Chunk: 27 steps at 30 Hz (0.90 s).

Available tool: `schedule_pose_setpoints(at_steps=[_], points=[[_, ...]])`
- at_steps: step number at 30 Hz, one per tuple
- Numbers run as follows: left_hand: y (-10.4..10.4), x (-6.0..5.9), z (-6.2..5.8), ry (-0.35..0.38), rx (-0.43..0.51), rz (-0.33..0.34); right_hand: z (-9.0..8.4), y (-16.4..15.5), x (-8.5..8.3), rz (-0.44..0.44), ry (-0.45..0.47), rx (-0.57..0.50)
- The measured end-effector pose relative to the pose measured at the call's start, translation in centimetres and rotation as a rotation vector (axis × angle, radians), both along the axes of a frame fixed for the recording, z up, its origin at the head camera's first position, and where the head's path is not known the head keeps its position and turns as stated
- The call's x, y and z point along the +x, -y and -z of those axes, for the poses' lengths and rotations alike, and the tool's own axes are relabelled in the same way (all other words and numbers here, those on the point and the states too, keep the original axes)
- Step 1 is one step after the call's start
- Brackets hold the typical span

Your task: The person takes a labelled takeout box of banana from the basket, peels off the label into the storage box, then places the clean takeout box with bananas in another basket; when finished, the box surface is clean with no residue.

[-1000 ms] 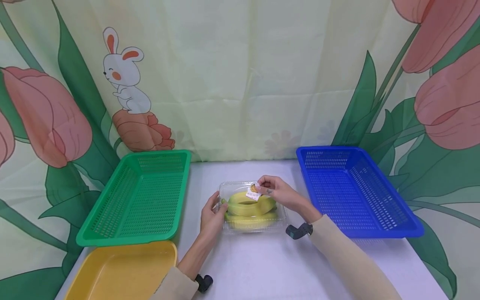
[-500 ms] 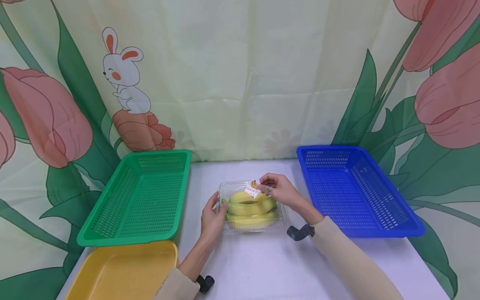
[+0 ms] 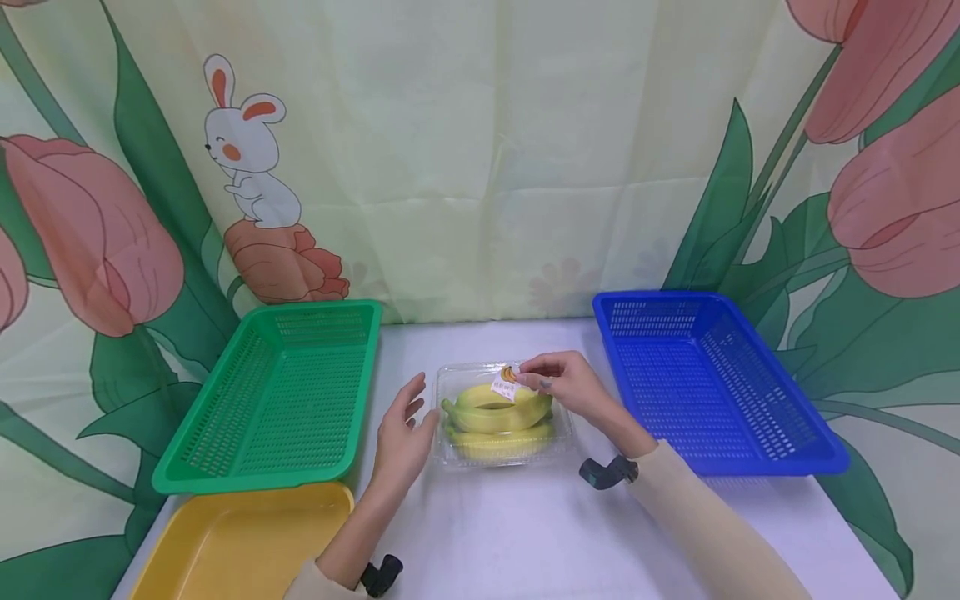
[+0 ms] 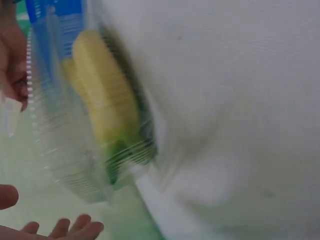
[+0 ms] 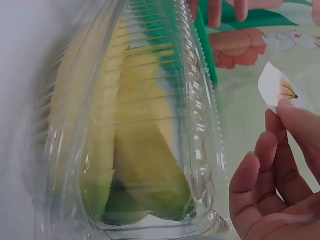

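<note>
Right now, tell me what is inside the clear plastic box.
Yellow bananas lie inside the clear plastic box; their exact number and undersides are hidden.

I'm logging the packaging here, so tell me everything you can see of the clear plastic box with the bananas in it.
The clear plastic box is a shallow, ribbed clamshell with rounded corners, lying flat on the white table between the green basket and the blue basket. Through its lid show yellow bananas with greenish tips. The right hand pinches a small white sticker with a banana picture over its far edge. The left hand is open beside its left side; whether it touches the box is unclear.
</note>
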State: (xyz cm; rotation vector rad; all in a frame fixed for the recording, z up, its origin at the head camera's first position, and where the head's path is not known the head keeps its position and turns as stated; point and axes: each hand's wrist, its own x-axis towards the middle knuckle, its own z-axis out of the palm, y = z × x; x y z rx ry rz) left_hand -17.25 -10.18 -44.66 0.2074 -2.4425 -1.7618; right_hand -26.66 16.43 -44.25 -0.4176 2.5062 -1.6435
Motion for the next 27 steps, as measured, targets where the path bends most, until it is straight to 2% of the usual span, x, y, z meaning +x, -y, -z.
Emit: schedule_pose_setpoints(at_steps=[4, 6, 11, 14, 19, 23, 27], points=[[1.1, 2.0, -1.2, -0.047, -0.032, 0.086, -0.3, 0.0, 0.4, 0.003, 0.021, -0.006], [2.0, 3.0, -1.9, -0.047, -0.032, 0.124, -0.3, 0.1, 0.6, -0.001, 0.021, -0.003], [5.7, 5.7, -3.0, -0.039, -0.032, 0.188, 0.0, 0.2, 0.7, -0.019, 0.005, -0.002], [8.4, 7.2, -3.6, -0.078, -0.047, 0.191, 0.2, 0.2, 0.7, -0.03, -0.005, -0.006], [13.7, 8.9, -4.5, -0.096, -0.095, 0.131, 0.3, 0.2, 0.8, -0.034, -0.004, -0.007], [19.2, 9.5, -4.5, -0.026, -0.213, 0.056, 0.4, 0.2, 0.8, -0.047, -0.007, -0.01], [24.1, 9.9, -4.5, 0.227, -0.383, -0.041, 0.5, 0.3, 0.8, -0.058, -0.016, 0.003]])
